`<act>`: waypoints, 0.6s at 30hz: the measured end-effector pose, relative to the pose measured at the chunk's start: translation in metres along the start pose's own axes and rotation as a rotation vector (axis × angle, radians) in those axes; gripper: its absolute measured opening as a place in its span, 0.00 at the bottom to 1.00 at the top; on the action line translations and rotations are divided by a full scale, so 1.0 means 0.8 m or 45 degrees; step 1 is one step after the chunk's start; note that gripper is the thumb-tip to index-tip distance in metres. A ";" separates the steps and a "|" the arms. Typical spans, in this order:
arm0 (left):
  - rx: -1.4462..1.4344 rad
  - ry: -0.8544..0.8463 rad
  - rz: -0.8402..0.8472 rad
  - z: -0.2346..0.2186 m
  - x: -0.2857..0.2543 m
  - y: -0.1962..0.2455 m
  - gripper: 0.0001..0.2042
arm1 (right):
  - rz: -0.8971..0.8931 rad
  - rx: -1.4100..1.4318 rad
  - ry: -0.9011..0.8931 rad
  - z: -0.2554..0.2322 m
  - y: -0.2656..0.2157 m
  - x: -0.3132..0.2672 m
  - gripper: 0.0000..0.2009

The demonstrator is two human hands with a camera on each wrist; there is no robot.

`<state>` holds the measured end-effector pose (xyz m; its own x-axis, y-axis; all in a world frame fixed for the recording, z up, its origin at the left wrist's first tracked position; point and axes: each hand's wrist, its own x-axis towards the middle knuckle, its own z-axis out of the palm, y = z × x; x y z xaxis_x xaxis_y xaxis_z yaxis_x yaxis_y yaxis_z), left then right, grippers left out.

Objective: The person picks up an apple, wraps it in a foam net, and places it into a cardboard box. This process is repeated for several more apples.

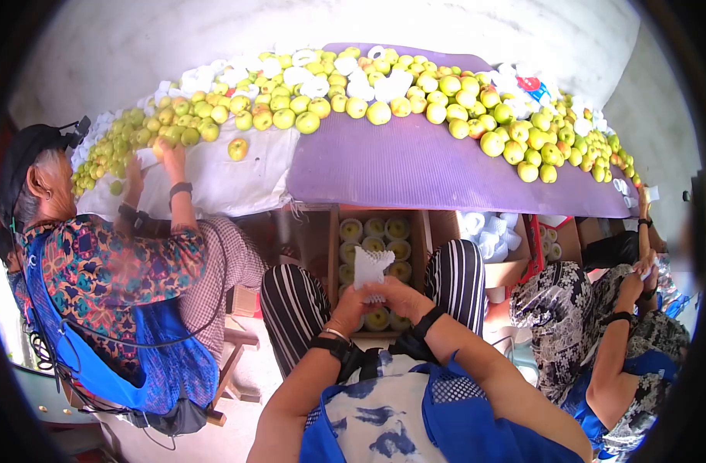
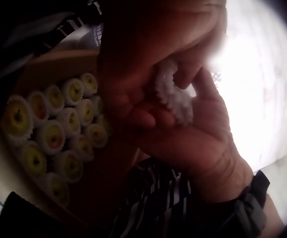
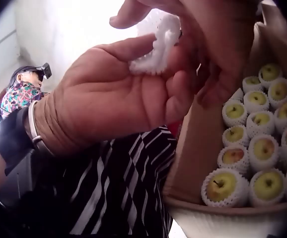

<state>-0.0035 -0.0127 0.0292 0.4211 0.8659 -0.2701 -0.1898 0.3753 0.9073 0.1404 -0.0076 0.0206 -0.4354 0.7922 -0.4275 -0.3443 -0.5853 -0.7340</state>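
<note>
While the cardboard box [image 3: 193, 144] stands between the person's striped knees [image 1: 295, 309], the left hand [image 1: 351, 307] and right hand [image 1: 397, 295] meet near it, higher than its rim, the fingers of both pinching one white foam net [image 1: 370, 265]. Inside the box sit sleeved apples [image 3: 267, 186]; beyond it, loose apples [image 1: 378, 114] lie heaped on a purple mat [image 1: 384, 166].

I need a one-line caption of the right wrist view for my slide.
Left hand and right hand hold a white foam net near an open cardboard box of foam-sleeved apples.
</note>
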 end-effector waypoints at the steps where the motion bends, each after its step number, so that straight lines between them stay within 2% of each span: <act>1: -0.101 -0.045 -0.136 0.009 -0.003 0.015 0.14 | -0.001 0.003 0.005 0.000 0.000 0.000 0.17; 2: -0.201 -0.090 -0.268 0.013 -0.003 0.023 0.14 | 0.018 0.001 0.032 0.000 0.000 0.000 0.16; 3: -0.201 -0.093 -0.267 0.009 0.000 0.017 0.14 | 0.036 -0.003 0.058 0.000 -0.002 0.002 0.15; 4: -0.079 -0.061 -0.324 0.002 0.005 0.008 0.16 | 0.035 -0.007 0.057 0.000 -0.004 0.005 0.15; 5: 0.042 -0.027 -0.381 -0.006 0.008 0.000 0.19 | -0.013 0.022 0.242 0.001 -0.004 0.008 0.14; 6: 0.396 0.149 -0.365 -0.010 0.010 0.002 0.22 | -0.058 0.054 0.428 0.002 -0.004 0.010 0.14; 7: 0.395 0.150 -0.371 -0.014 0.013 -0.002 0.22 | -0.053 0.057 0.430 0.000 -0.004 0.011 0.14; 9: 0.154 0.338 -0.190 -0.019 0.018 -0.005 0.21 | -0.016 0.108 0.382 -0.003 -0.005 0.010 0.13; 10: 0.152 0.338 -0.195 -0.021 0.019 -0.002 0.21 | -0.011 0.109 0.385 0.001 -0.006 0.011 0.13; 12: -0.040 0.204 -0.278 -0.021 0.019 0.005 0.23 | 0.252 0.044 0.242 0.010 -0.010 0.007 0.12; 16: -0.281 0.186 -0.291 -0.017 0.019 0.003 0.20 | 0.315 -0.144 0.104 0.019 -0.004 0.002 0.13; 18: -0.633 0.120 -0.142 -0.019 0.021 0.007 0.14 | 0.357 -0.331 -0.022 0.017 0.001 0.003 0.13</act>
<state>-0.0110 0.0089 0.0249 0.3853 0.8292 -0.4049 -0.5563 0.5588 0.6150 0.1282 -0.0084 0.0263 -0.4976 0.6034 -0.6232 0.0117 -0.7137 -0.7004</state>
